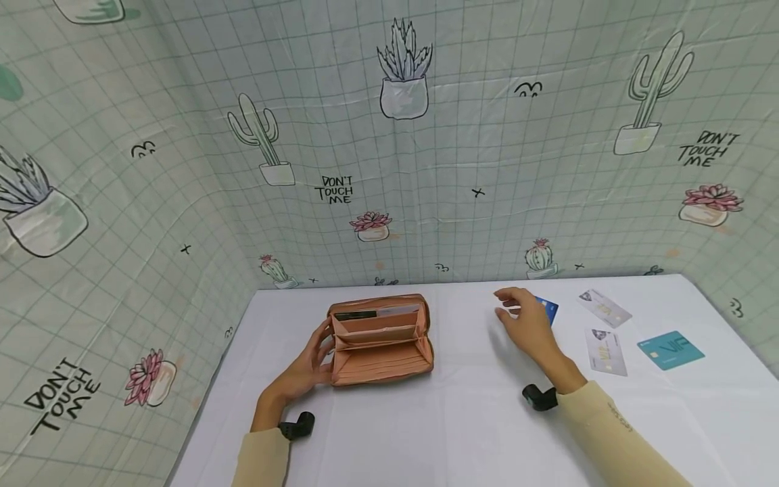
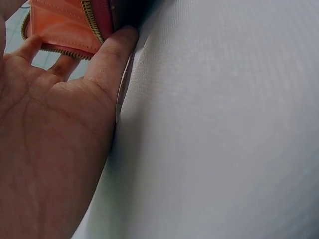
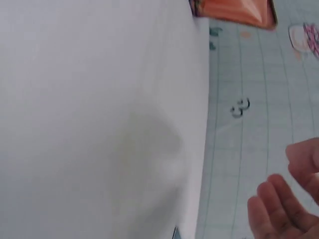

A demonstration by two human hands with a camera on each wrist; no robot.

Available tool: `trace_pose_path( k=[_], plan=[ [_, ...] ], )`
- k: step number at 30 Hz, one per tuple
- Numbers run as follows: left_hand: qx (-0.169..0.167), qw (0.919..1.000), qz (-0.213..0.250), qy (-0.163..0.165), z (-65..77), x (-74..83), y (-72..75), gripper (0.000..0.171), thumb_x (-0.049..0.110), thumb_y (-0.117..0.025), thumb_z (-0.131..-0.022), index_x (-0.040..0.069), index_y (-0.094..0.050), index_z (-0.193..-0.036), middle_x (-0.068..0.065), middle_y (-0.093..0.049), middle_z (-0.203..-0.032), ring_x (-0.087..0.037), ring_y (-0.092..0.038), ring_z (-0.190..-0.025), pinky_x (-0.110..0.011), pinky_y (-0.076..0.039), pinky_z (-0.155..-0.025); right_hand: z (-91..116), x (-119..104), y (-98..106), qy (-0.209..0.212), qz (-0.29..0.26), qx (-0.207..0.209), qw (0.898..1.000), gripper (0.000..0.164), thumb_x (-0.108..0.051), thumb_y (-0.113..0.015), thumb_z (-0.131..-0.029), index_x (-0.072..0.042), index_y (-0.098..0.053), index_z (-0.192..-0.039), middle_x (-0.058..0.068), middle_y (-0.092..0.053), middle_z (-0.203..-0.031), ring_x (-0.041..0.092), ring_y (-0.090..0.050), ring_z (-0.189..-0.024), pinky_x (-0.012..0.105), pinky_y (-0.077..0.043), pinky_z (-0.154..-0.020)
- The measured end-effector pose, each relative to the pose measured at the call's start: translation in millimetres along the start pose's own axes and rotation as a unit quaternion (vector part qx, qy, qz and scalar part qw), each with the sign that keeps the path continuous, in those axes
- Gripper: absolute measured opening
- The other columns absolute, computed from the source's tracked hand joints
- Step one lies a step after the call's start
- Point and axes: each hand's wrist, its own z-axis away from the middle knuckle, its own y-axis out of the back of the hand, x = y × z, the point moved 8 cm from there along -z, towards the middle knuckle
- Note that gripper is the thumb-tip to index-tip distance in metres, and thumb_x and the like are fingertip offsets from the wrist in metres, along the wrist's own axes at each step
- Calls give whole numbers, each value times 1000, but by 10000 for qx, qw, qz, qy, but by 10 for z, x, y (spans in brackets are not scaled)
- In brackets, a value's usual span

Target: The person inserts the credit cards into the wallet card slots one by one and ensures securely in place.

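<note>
An orange-brown zip wallet (image 1: 382,368) stands unzipped on the table, its compartments facing me. My left hand (image 1: 310,365) grips its left side, with the thumb low by the front edge and fingers along the side; the left wrist view shows the zip teeth beside that thumb. A dark card (image 1: 356,315) and a pale card (image 1: 398,310) show in the wallet's rear pocket. To the wallet's right, my right hand (image 1: 526,325) hovers over the table, fingers loosely bent and holding nothing. Partly hidden behind it is a blue card (image 1: 550,309).
Two grey cards, one farther back (image 1: 605,308) and one nearer (image 1: 606,352), lie right of my right hand. A teal card (image 1: 671,350) lies beyond them. A patterned cloth wall (image 1: 450,155) rises behind the white table (image 1: 475,433).
</note>
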Motion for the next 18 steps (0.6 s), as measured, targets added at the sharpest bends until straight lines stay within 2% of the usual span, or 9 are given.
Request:
trace_pose_path(
  k=[4, 10, 14, 18],
  plan=[
    [-37, 10000, -27, -89, 3, 13, -10, 120, -2, -79, -90, 20, 7, -171, -17, 6, -176, -43, -3, -162, -50, -34, -122, 37, 205, 195, -479, 135, 208, 9985, 31, 8, -67, -95, 13, -63, -125, 33, -63, -121, 48, -64, -110, 60, -54, -95],
    [-25, 10000, -80, -12, 3, 7, -1, 121, -3, -78, -90, 20, 8, -171, -16, 8, -176, -42, -2, -162, -46, -33, -123, 103, 531, 339, -1433, 288, 154, 9891, 45, 0, -67, -95, 17, -53, -135, 41, -51, -129, 55, -54, -121, 65, -45, -102],
    [-24, 10000, -55, 12, 5, 7, 2, 120, -3, -78, -90, 21, 8, -171, -16, 8, -176, -41, -1, -162, -51, -29, -124, 153, 733, 382, -2099, 331, 135, 9771, 61, -6, -67, -95, 19, -41, -145, 44, -41, -136, 56, -44, -125, 66, -38, -106],
    [-35, 10000, -18, -19, -2, 6, 2, 120, -3, -78, -90, 21, 7, -171, -16, 7, -176, -41, -2, -162, -58, -26, -123, 178, 851, 401, -2429, 483, 17, 9688, 70, -9, -67, -93, 21, -35, -147, 48, -39, -137, 58, -40, -126, 67, -35, -106]
  ],
)
